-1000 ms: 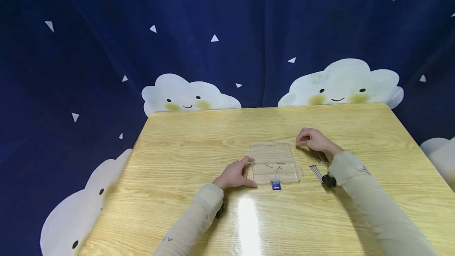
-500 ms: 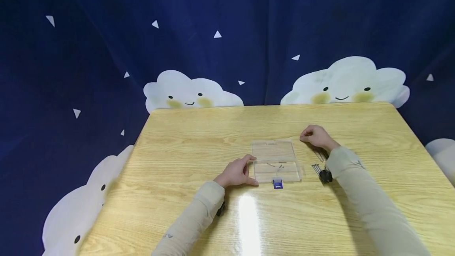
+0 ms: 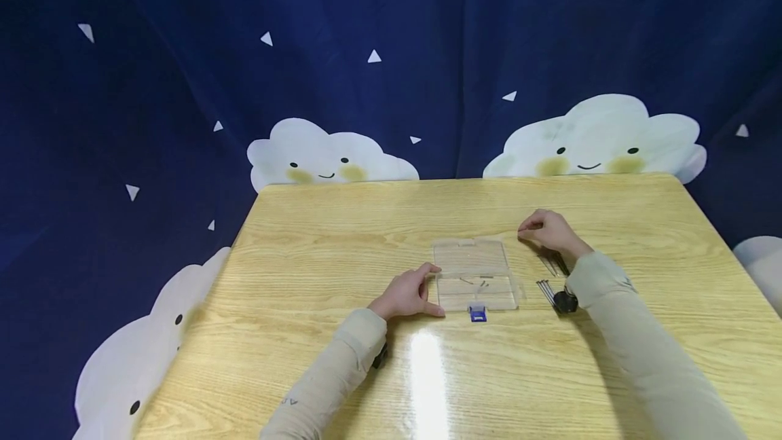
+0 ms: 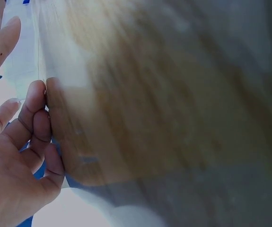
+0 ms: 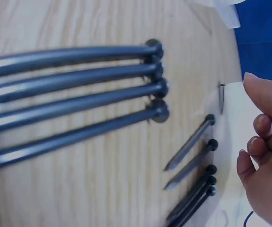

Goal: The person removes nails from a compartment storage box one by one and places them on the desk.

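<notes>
A clear plastic box point(image 3: 455, 301) lies open on the table, its lid point(image 3: 470, 254) folded back and several small nails point(image 3: 482, 284) inside. My left hand point(image 3: 406, 292) holds its left side, thumb at the front corner and index finger near the hinge. Beyond the larger nails, my right hand point(image 3: 550, 231) is low over the table, thumb and index finger close together. Whether anything is between those fingertips is hidden. In the right wrist view, a small nail point(image 5: 222, 98) is just beside that hand, near several medium nails point(image 5: 190, 165) and a row of long nails point(image 5: 79, 78).
A blue latch point(image 3: 478, 314) sticks out at the box's front. The wooden table point(image 3: 318, 236) reaches back to a dark blue curtain point(image 3: 366, 19) with printed clouds. A black wrist camera point(image 3: 565, 302) sits under the right sleeve, by the long nails.
My right hand has shifted slightly away from me and to the right. The left hand stays at the box's side. The head view has shifted a little.
</notes>
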Demonstrator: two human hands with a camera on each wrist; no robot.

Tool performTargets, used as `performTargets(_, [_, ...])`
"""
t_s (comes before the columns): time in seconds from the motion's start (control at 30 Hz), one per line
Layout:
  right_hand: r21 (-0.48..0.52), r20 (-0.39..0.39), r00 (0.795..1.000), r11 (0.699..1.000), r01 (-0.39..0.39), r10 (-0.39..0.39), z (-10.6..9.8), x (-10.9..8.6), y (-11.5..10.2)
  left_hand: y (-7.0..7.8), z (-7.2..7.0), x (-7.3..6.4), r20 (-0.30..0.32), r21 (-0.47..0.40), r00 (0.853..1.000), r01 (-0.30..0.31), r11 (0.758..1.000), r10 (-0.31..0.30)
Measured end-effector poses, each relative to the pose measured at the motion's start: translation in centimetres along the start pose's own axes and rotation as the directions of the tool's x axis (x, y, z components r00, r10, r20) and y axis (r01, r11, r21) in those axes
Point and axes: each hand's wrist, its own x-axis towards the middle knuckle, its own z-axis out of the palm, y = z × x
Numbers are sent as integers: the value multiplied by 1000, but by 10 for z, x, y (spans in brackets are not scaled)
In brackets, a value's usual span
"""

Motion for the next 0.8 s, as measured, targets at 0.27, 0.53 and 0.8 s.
performTargets(0.27, [-8,-5,997,997,76,-76,-2,-13,-5,0,0,-2,-3,-18,1000,-6,1000,6])
performTargets(0.53, [32,-29,994,993,111,-110,6,-28,-18,-1,1,-1,-11,-14,1000,-21,1000,20])
performTargets(0.8, [68,-65,976,975,211,-206,19,-39,-30,0,1,0,-10,-17,1000,-16,1000,16])
